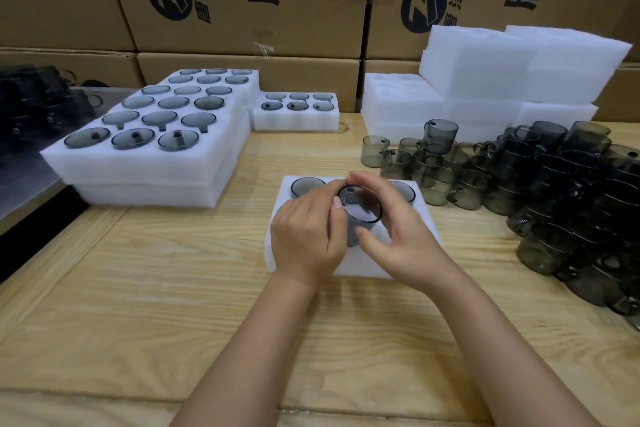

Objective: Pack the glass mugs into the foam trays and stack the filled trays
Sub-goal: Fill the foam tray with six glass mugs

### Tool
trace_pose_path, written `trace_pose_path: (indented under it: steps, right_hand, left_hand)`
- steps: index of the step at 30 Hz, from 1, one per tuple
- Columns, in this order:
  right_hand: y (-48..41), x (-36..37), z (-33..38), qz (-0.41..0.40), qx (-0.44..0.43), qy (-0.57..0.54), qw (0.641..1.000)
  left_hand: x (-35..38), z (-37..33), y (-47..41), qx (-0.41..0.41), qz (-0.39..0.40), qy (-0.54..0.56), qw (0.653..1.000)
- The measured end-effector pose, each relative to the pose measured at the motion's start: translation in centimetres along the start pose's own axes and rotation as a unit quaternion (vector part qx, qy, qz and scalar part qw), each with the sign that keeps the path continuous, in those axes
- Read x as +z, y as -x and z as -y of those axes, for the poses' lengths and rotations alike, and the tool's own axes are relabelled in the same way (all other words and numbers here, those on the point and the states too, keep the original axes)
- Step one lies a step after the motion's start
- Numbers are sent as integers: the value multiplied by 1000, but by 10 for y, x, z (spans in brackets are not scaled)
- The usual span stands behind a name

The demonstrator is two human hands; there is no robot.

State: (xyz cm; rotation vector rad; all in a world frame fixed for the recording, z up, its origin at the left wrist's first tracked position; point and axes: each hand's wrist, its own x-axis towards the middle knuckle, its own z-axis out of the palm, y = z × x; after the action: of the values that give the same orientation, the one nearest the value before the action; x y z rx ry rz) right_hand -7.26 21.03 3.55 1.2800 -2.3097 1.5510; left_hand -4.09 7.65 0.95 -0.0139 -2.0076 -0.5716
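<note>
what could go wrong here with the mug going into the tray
The mug, held between the left hand and right hand, looks tilted over the foam tray; it may jam or slip. The stacked pile of loose mugs stands close by the right arm; an elbow nudge could topple it.

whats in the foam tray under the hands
The tray holds a back-left mug and a back-right mug; the left hand and right hand hold a third mug at its middle. Hands hide the front pockets.
</note>
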Motion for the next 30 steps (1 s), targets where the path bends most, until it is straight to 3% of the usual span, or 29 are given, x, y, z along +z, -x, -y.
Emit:
trace_pose_path:
  steps: [2, 7, 12, 15, 19, 25, 28, 30]
  right_hand:
    - [-2, 4, -6, 3, 11, 62, 998]
    - [-10, 11, -11, 6, 88, 90, 992]
    - [-18, -6, -10, 74, 112, 94, 987]
    - [-20, -5, -10, 107, 102, 177, 973]
    - [-19, 6, -7, 91, 63, 275, 955]
    - [-25, 1, -6, 122, 87, 274, 950]
    - [-28, -6, -3, 176, 99, 247, 948]
    - [-35, -14, -1, 170, 128, 164, 963]
  left_hand:
    - [-1, 0, -1, -18, 2, 17, 1000]
    - [-2, 2, -1, -52, 6, 47, 998]
    - [-3, -2, -3, -115, -19, 96, 989]
    - [-1, -2, -3, -107, -15, 78, 991]
    - [1, 0, -2, -112, -12, 60, 992]
    - [5, 1, -1, -58, 22, 4, 998]
    - [3, 1, -4, -81, 37, 11, 996]
    - [1, -3, -8, -120, 62, 27, 990]
